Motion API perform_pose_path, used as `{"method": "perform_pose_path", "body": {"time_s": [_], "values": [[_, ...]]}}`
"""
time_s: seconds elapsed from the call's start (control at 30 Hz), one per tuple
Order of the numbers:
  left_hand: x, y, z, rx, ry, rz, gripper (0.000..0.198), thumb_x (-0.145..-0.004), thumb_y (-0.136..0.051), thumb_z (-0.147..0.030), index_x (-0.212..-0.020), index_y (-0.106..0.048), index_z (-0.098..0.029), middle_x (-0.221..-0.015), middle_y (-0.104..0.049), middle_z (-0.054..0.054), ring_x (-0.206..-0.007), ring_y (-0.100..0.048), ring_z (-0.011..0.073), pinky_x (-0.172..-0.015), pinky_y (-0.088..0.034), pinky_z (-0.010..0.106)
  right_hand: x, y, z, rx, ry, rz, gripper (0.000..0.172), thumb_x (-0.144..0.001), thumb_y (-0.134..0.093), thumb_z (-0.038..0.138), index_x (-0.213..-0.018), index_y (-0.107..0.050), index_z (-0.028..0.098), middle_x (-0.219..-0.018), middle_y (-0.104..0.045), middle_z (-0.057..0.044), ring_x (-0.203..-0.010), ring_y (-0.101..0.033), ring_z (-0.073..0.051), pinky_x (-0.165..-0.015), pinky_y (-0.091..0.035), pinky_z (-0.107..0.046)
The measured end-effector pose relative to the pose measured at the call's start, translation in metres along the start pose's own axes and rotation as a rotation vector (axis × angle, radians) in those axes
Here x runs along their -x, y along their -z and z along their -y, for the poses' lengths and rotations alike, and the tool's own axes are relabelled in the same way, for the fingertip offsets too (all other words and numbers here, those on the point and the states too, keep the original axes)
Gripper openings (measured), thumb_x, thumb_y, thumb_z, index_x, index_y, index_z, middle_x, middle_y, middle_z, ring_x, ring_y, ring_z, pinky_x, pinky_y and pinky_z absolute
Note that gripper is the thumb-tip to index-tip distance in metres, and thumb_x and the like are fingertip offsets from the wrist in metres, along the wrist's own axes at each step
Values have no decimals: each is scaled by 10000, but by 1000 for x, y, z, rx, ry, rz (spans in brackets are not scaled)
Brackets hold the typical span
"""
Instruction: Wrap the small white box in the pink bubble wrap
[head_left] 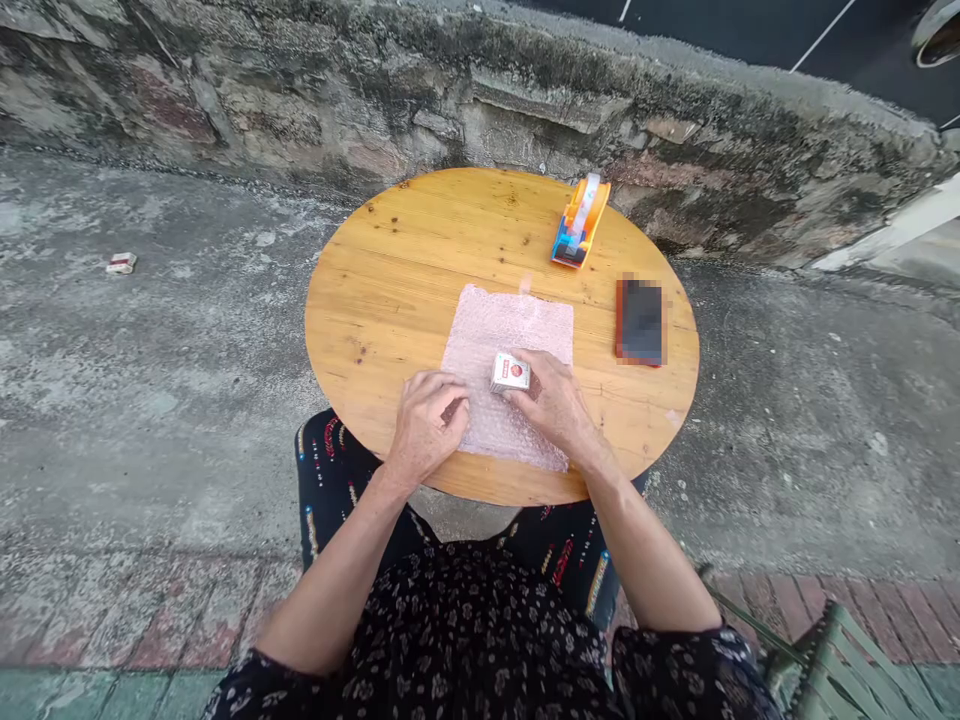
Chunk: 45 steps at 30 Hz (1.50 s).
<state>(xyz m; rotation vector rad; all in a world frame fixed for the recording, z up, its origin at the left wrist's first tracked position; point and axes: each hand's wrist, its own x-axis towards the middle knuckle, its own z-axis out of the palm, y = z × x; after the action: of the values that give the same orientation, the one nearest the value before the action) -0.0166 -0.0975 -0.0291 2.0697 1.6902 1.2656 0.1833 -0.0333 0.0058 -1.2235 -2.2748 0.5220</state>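
My right hand (555, 400) holds a small white box (511, 371) with red print, thumb and fingers on its right side. The box is over a sheet of pinkish bubble wrap (499, 330), which lies on the round wooden table (390, 300). My left hand (429, 420) is at the left edge of the sheet. Its fingers are curled and its thumb is bent toward them, closed at the bubble wrap's edge; the fingertips are partly hidden.
An orange and blue tape dispenser (581, 222) stands at the table's back right. A dark, blurred-out flat object (641, 322) with a reddish edge lies at the right. Beyond the table runs a stone wall (375, 100). A green chair (847, 660) is at lower right.
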Motion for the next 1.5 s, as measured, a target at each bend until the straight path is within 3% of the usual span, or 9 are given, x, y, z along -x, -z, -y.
{"method": "perform_pose_path", "body": {"time_s": [0.57,0.63,0.8,0.97,1.03,1.13,1.3,1.4,1.5], "values": [[0,0,-2,-13,-12,-12,140,-835,-580,-117,-855,-694,-196,-979,-705,43,-987,-593,230,-914,-473,424,5,2,1,36,15,-36,548,-833,-676,238,-1350,-501,194,-1330,-588,-126,-1235,-539,-301,-1007,-423,-479],[0,1,-2,-4,-16,-14,140,-837,-580,-119,-860,-697,-193,-980,-703,47,-988,-593,229,-915,-474,424,15,9,4,56,23,-83,510,-849,-670,260,-1332,-515,207,-1318,-589,-123,-1227,-543,-292,-995,-426,-469],[1,4,-4,29,-24,-35,141,-851,-573,-126,-871,-698,-188,-985,-694,54,-993,-591,224,-903,-487,409,58,19,19,163,103,-146,211,-877,-651,263,-1081,-657,213,-1099,-668,-88,-1022,-608,-261,-876,-437,-429],[2,3,-3,38,-33,-91,125,-844,-580,-124,-871,-687,-185,-976,-689,55,-980,-601,216,-899,-495,399,83,5,30,285,162,18,174,-858,-680,260,-1018,-677,193,-1130,-670,-88,-1000,-580,-260,-846,-420,-418],[3,4,-4,54,-39,-98,115,-843,-584,-132,-873,-684,-181,-984,-684,62,-975,-603,214,-894,-503,399,83,-2,28,338,182,-13,95,-884,-638,221,-957,-690,189,-1141,-678,-87,-999,-579,-256,-849,-414,-420],[8,12,-11,75,-82,-40,105,-834,-624,-183,-922,-680,-174,-1052,-667,81,-1028,-595,230,-927,-500,427,78,-4,26,354,214,-100,109,-904,-588,160,-884,-693,186,-1119,-700,-73,-974,-590,-234,-859,-406,-408],[10,22,-25,-58,-242,129,348,-800,-712,-286,-1124,-644,-179,-1310,-573,121,-1244,-500,306,-1047,-416,526,63,8,31,321,236,-164,129,-915,-562,156,-875,-680,188,-1127,-707,-67,-961,-606,-218,-858,-399,-400],[3,21,-29,-144,-284,112,349,-826,-686,-237,-1166,-631,-185,-1334,-563,122,-1253,-492,311,-1037,-419,531,55,18,35,292,215,-179,127,-922,-559,183,-881,-677,202,-1151,-701,-62,-966,-612,-221,-844,-400,-401],[-3,19,-30,-171,-306,96,218,-834,-656,-162,-1050,-673,-187,-1301,-592,103,-1256,-490,310,-1030,-424,519,47,29,35,166,200,-178,92,-916,-587,222,-881,-672,215,-1131,-700,-54,-975,-628,-221,-842,-416,-401]]}}
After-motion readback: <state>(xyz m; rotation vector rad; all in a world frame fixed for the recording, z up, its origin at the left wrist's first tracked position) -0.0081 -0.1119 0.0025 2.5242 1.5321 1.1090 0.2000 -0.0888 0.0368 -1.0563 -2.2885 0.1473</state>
